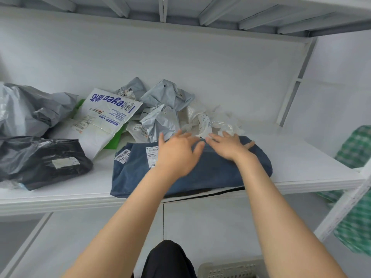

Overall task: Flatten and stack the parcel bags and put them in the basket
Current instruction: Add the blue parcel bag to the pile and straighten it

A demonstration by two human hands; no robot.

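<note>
Lowest in view, a grey slotted basket [230, 269] sits below the shelf [60, 197], beside the person's dark trouser leg [170, 257]. Only its rim shows, so what it holds cannot be told. It looks parked there so a finished stack can be dropped straight down.

Up on the near edge of the shelf lies a blue bag [210, 173], spread wide with its 2 white labels facing up. A thin white and dark edge peeks from under its near side, probably another bag already beneath it. Both hands lie palm down on the blue bag's far half, side by side and almost touching. The left hand [176, 153] is just right of the larger label; the right hand [228, 146] is nearer the bag's far right corner. The fingers of both are straight and spread, gripping nothing. That suits pressing air out and smoothing creases, which seems to be the step in hand. The left hand is slightly blurred.

To the left, a black bag [40, 161] rests apart from the blue one, with a puffy grey bag [30, 111] behind it. Just beyond the fingertips sits the unsorted heap: a white printed bag [104, 115], crumpled grey bags [160, 121] and clear plastic [224, 123]. These are not yet flattened.
</note>
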